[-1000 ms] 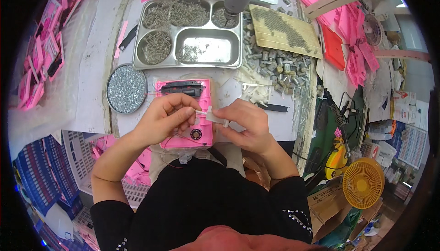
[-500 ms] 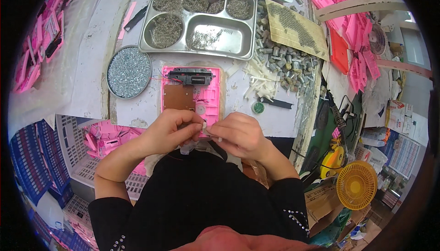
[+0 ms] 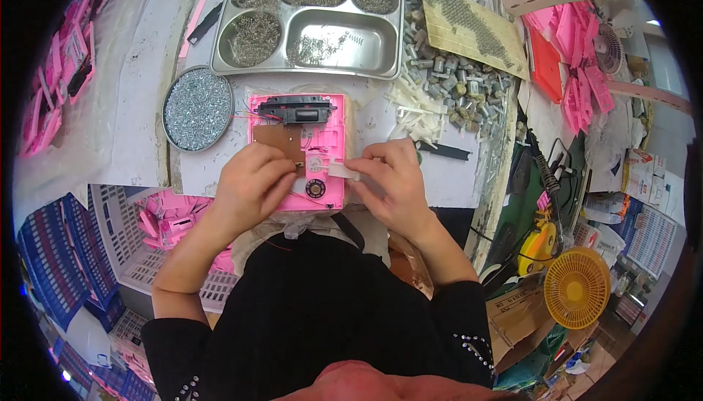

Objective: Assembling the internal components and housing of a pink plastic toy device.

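Observation:
A pink plastic housing (image 3: 334,141) lies on the table in front of me. Across its far end sits a black plastic assembly (image 3: 296,111) with thin red wires. A brown circuit board (image 3: 272,137) covers part of the housing's left side, and a small round black part (image 3: 315,188) sits near its front. In the fingers of my right hand (image 3: 399,188) is a white plastic piece (image 3: 341,170), held over the housing's right side. My left hand (image 3: 253,185) is closed at the near edge of the board; whatever its fingertips pinch is hidden.
A metal compartment tray (image 3: 344,73) of springs stands at the back. Left of the housing is a round tin (image 3: 198,109) of small screws. White plastic pieces (image 3: 414,112) and metal parts (image 3: 465,82) are heaped at right, beside a black strip (image 3: 444,152).
My hands have moved apart, the left one toward the board's edge. The white piece now shows in my right hand over the housing, and the round black part has come into sight.

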{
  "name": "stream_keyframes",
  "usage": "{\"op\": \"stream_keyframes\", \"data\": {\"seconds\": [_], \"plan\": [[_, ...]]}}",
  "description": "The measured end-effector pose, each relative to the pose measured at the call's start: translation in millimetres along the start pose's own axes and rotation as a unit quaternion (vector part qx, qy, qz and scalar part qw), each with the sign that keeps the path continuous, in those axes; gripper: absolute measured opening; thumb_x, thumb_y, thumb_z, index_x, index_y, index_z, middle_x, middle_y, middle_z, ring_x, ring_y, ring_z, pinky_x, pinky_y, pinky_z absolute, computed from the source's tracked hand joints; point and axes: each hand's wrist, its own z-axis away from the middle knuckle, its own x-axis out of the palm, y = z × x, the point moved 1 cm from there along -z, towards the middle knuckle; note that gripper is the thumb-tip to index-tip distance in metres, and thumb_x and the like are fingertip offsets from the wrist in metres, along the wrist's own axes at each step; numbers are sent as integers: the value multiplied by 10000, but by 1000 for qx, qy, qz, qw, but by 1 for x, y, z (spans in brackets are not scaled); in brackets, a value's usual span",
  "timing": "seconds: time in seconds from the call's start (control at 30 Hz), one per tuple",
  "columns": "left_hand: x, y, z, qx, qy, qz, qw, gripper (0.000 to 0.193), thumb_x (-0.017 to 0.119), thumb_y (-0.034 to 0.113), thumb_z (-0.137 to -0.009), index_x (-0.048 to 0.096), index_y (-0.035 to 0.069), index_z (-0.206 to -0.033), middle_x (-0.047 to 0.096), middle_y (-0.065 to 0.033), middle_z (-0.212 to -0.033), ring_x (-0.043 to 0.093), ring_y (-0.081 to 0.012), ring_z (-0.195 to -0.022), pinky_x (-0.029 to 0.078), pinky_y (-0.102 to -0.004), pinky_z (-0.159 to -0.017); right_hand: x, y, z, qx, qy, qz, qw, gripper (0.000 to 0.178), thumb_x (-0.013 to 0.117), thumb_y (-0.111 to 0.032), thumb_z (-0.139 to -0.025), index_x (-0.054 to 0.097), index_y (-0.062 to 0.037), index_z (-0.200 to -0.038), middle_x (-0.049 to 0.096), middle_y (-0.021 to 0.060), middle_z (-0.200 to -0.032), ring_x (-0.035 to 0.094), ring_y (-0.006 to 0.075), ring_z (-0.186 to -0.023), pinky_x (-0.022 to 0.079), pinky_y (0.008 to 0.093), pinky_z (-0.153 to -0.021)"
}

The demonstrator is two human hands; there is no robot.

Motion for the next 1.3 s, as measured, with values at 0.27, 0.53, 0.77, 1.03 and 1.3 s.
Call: {"op": "stream_keyframes", "data": {"seconds": [0.27, 0.53, 0.77, 1.03, 1.3], "plan": [[7, -1, 9, 39, 10, -18, 999, 227, 792, 54, -760, 699, 57, -967, 668, -80, -990, 651, -289, -881, 511, -409, -764, 6, -10, -18, -74, -73, 113, 988, 367, 826, -56, -689, 736, -90, -1043, 645, 51, -995, 567, 272, -916, 458, 397, -794], [15, -7, 14, 38, 46, 10, 998, 232, 775, 40, -741, 698, 64, -959, 669, -78, -987, 652, -288, -882, 520, -402, -775, 23, 21, -12, -94, -53, -23, 994, 367, 814, -25, -695, 734, -77, -1049, 657, 59, -1004, 588, 282, -896, 463, 387, -789], [13, -6, 10, 53, 41, 5, 998, 273, 762, 58, -748, 702, 66, -1014, 661, -73, -978, 643, -285, -863, 516, -400, -768, 27, 12, -17, -84, -109, 47, 989, 332, 802, -66, -725, 742, -98, -1050, 665, 50, -1045, 600, 273, -950, 451, 405, -823], [4, -5, 2, 15, -14, 41, 999, 279, 772, 82, -784, 692, 65, -1051, 668, -105, -990, 650, -326, -875, 523, -433, -762, -4, -2, -8, -39, -19, 83, 996, 281, 792, -37, -733, 764, -94, -1007, 683, 56, -1067, 570, 288, -998, 463, 417, -871], [23, 8, -59, 53, -186, -67, 979, 135, 733, 146, -828, 680, 75, -931, 621, -89, -791, 682, -334, -750, 547, -449, -633, -30, 12, 12, 15, 34, 49, 998, 235, 789, 6, -755, 751, -71, -974, 687, 60, -975, 578, 299, -932, 479, 396, -833]]}}
